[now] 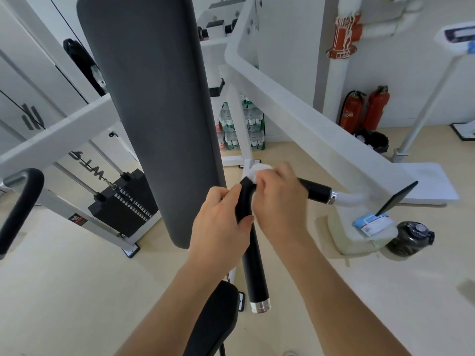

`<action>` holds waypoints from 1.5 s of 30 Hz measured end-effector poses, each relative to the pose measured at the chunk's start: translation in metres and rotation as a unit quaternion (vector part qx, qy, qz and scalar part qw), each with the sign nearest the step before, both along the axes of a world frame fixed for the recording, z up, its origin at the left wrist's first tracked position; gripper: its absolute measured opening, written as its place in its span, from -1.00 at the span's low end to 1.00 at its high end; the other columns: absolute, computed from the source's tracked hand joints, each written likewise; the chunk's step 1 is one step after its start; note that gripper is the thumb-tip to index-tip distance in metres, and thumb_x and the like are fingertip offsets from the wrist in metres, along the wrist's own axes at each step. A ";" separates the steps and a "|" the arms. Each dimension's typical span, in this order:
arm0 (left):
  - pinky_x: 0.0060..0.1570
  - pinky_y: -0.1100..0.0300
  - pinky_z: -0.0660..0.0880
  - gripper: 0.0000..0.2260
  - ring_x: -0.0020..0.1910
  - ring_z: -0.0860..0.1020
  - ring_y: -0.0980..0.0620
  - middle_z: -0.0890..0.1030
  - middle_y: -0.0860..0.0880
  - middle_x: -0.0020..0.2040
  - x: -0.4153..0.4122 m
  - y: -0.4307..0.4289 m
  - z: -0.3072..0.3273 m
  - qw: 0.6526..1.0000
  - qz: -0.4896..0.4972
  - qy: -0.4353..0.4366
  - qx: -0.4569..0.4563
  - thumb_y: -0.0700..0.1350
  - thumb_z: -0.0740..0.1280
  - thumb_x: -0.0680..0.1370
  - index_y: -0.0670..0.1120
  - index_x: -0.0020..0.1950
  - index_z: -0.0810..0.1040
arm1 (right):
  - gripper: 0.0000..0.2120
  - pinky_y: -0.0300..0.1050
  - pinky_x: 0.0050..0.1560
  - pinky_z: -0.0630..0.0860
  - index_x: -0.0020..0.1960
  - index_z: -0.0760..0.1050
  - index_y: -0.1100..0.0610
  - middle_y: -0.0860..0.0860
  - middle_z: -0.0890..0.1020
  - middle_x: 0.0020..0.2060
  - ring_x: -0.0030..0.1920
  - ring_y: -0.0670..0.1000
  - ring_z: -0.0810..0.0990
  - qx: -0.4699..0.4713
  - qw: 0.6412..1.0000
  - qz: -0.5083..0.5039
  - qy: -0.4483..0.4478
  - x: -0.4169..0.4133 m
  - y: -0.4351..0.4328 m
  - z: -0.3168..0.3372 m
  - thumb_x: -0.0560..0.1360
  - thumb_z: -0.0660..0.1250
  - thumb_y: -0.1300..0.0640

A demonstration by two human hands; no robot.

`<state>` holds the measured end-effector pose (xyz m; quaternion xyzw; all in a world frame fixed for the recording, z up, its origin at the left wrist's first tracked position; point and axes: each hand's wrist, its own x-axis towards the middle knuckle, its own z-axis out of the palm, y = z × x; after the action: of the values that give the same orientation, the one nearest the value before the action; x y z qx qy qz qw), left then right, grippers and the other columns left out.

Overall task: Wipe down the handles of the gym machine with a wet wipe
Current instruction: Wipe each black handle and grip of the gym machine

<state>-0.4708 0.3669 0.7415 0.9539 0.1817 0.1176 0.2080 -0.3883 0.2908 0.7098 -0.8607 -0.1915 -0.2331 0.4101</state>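
We are at the wiping step, at the top of the long handle point(253, 265), the black tube that runs down from the machine's white arm toward us and ends in a chrome cap. Our left hand point(221, 219) has a closed grip round its upper part, fingers and thumb wrapped on the black sleeve to steady it. Our right hand point(279, 201) has its grip closed on the wet wipe point(260, 170), a bunched white wad held against the joint where the long handle meets the side handle point(316, 191), just right of the grey back pad point(154, 111).

To do this well, we judge, the wipe should be wrapped round the tube rather than dabbed, then drawn down to the chrome cap with a twist so the underside is covered too. The left hand will have to shift, since the patch beneath it cannot be reached while it holds there. The side handle, which juts right to a chrome ring and a white bend, needs the same pass, and so does the curved black handle point(20, 209) at the machine's far left.

The handles look matte black and smooth, with no grime that we can see. Whether they are wet we cannot tell. The wipe is crumpled and mostly hidden in the fingers.
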 end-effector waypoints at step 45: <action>0.12 0.03 0.48 -0.60 0.18 0.49 -0.12 0.55 -0.04 0.23 0.046 -0.028 -0.023 0.959 -0.223 -0.082 0.153 -0.28 0.33 0.45 -0.10 0.29 0.53 | -0.90 -0.15 -0.45 0.33 -0.21 0.58 0.24 0.07 0.42 -0.30 -0.44 0.11 0.45 0.029 0.991 -0.118 0.061 0.009 -0.062 -0.020 0.43 0.30 0.32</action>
<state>-0.4245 0.3393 0.7184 0.9776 -0.0730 0.1728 0.0952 -0.3791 0.2289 0.6902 -0.8776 -0.0562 -0.2329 0.4152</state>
